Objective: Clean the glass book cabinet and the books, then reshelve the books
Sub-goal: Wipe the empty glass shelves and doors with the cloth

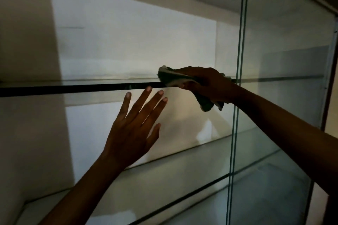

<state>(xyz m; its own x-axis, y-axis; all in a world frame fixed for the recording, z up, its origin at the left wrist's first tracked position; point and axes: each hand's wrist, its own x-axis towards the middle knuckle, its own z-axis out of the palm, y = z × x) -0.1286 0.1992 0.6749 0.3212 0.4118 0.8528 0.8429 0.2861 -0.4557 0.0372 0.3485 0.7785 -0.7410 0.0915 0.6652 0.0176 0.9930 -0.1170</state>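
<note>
- Plainly, the glass cabinet (285,42) is entered by both arms, and its sliding pane stands just right of the right grip (206,84). The pane's edge could be struck if that forearm is swung wide.
- The glass shelf (73,90) lies directly under that grip. It could be tipped or cracked if its front edge is leaned on.
- The left grip (131,129) is spread flat and empty just below the shelf edge, where fingerprints could be left.
- The cloth (172,76) is clenched in the right grip, with its tail hanging beneath. No books are seen.

Upper glass shelf (73,90) — dark cloth (172,77) is laid over its front edge, twd the rt; 2nd shelf (182,197) is seen below.
</note>
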